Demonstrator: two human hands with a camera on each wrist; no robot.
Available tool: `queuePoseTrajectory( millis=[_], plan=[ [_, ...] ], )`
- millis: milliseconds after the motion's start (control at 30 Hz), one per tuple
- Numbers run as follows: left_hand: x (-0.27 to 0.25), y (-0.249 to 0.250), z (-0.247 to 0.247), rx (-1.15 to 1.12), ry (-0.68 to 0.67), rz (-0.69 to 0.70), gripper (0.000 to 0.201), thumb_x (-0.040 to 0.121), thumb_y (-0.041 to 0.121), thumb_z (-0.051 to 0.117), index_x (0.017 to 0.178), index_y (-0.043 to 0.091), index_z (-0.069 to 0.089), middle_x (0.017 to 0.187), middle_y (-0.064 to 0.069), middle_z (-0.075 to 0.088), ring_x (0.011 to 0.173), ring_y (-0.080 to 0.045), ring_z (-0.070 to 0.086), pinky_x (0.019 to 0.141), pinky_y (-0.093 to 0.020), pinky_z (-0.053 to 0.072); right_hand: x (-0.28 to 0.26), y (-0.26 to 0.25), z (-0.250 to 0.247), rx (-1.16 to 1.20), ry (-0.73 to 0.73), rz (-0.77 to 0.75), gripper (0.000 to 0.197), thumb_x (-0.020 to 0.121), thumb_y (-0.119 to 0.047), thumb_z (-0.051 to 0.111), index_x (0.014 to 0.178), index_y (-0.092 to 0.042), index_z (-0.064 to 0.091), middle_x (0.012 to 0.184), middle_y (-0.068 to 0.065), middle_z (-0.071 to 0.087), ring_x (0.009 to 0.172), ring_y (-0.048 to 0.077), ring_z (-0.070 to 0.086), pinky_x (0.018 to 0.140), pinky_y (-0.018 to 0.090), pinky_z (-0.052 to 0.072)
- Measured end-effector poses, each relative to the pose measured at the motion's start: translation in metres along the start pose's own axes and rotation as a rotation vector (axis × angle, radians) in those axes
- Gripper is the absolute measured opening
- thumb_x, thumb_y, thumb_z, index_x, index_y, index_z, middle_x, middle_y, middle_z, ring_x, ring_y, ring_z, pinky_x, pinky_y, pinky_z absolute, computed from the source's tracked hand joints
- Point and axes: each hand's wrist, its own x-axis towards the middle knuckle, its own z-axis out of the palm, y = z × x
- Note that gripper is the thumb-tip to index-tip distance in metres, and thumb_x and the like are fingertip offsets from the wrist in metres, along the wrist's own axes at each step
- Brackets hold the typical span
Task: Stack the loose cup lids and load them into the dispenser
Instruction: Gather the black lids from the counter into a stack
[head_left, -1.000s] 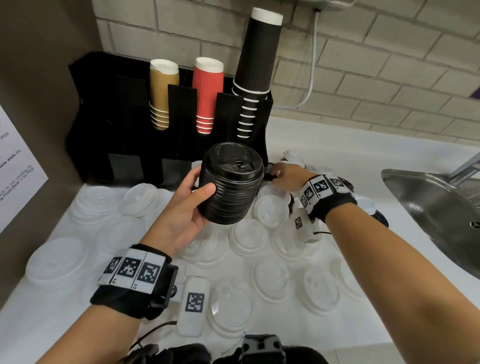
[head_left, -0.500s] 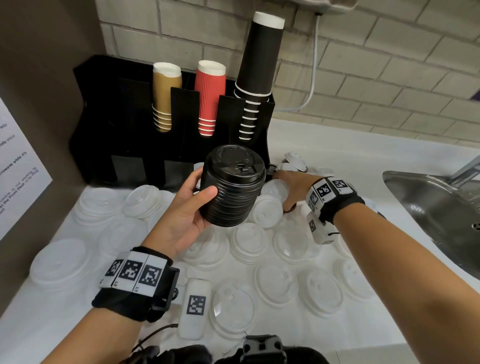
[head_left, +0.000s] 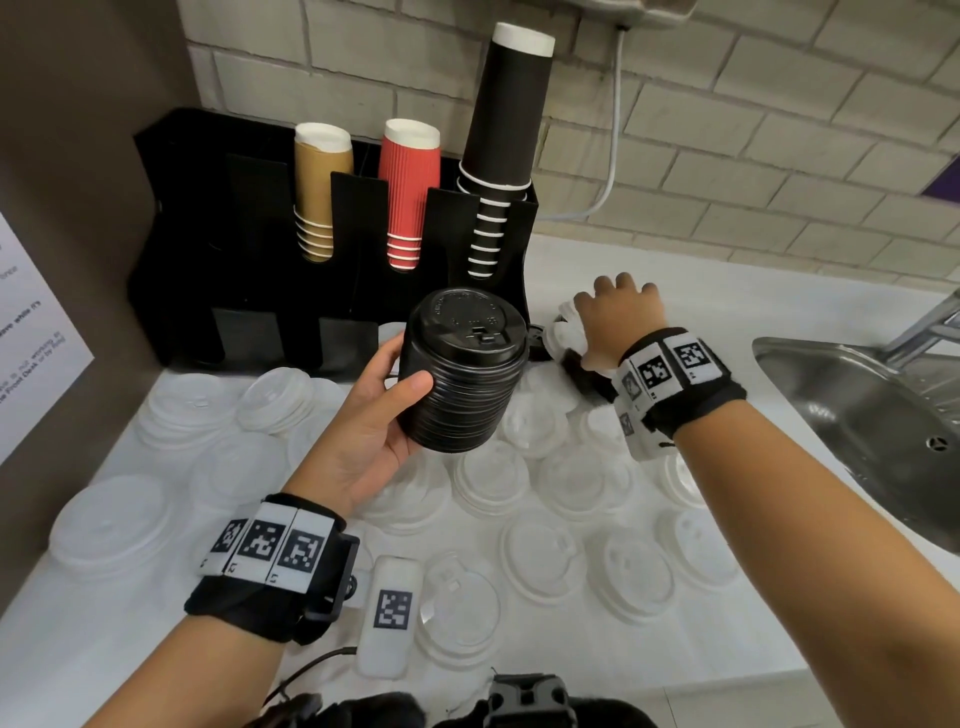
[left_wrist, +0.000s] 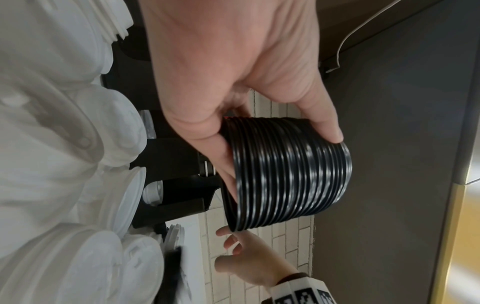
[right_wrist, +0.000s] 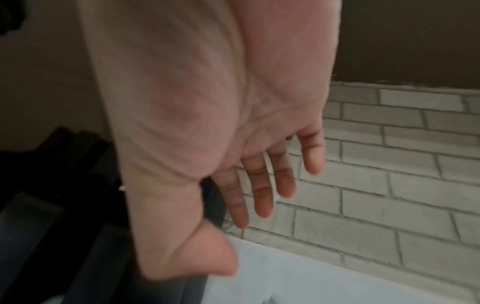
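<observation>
My left hand (head_left: 375, 415) grips a tall stack of black cup lids (head_left: 464, 375), tilted and held above the counter in front of the black dispenser (head_left: 197, 249). In the left wrist view the thumb and fingers (left_wrist: 324, 123) curl round the ribbed stack of black lids (left_wrist: 291, 174). My right hand (head_left: 621, 314) hovers at the dispenser's right end, above a few white lids (head_left: 566, 332) and a dark lid (head_left: 576, 366). The right wrist view shows that hand (right_wrist: 259, 185) with straight, spread fingers, holding nothing. Several loose white lids (head_left: 576, 480) cover the counter.
The dispenser holds stacks of brown cups (head_left: 319, 192), red cups (head_left: 408, 192) and black cups (head_left: 506, 130). A steel sink (head_left: 857, 410) lies on the right. A white tagged device (head_left: 392, 613) lies near the front edge. A brick wall (head_left: 753, 130) runs behind.
My right hand has left the lids beside the black stack and moved back and to the right with its fingers spread. The left hand keeps the black stack nearly still.
</observation>
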Motion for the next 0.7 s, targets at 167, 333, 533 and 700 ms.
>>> queuePoseTrajectory(
  millis=[167, 333, 533, 700],
  plan=[
    [-0.002, -0.001, 0.001, -0.006, -0.005, 0.007, 0.066, 0.076, 0.019, 0.064, 0.14, 0.019, 0.046, 0.106, 0.002, 0.073, 0.101, -0.013, 0.069, 0.079, -0.027, 0.058, -0.002, 0.011, 0.012, 0.511, -0.216, 0.075, 0.062, 0.087, -0.026, 0.061, 0.144, -0.021, 0.037, 0.14, 0.013, 0.039, 0.129, 0.036, 0.038, 0.098, 0.046, 0.041],
    [-0.006, 0.0, 0.002, -0.006, -0.016, 0.007, 0.085, 0.059, 0.027, 0.084, 0.136, 0.021, 0.049, 0.11, 0.001, 0.072, 0.103, -0.014, 0.068, 0.079, -0.026, 0.057, -0.003, 0.011, 0.039, 0.613, -0.279, 0.122, 0.076, 0.084, -0.037, 0.069, 0.148, -0.021, 0.031, 0.144, 0.013, 0.041, 0.13, 0.035, 0.042, 0.103, 0.04, 0.038],
    [-0.008, 0.0, 0.003, -0.02, -0.015, 0.011, 0.08, 0.067, 0.025, 0.081, 0.139, 0.02, 0.047, 0.11, 0.001, 0.072, 0.103, -0.014, 0.068, 0.079, -0.026, 0.058, -0.006, -0.004, 0.046, 0.62, -0.23, 0.031, 0.032, 0.089, -0.031, 0.064, 0.11, -0.007, 0.068, 0.114, 0.012, 0.067, 0.111, 0.028, 0.058, 0.087, 0.028, 0.045],
    [-0.007, 0.001, 0.004, -0.007, -0.029, 0.018, 0.106, 0.041, 0.042, 0.097, 0.134, 0.022, 0.051, 0.111, 0.0, 0.071, 0.104, -0.015, 0.068, 0.079, -0.027, 0.058, -0.013, 0.004, 0.022, 0.737, -0.05, 0.12, 0.021, 0.089, -0.019, 0.057, 0.097, -0.001, 0.064, 0.107, 0.015, 0.066, 0.101, 0.031, 0.058, 0.079, 0.029, 0.043]
  ],
)
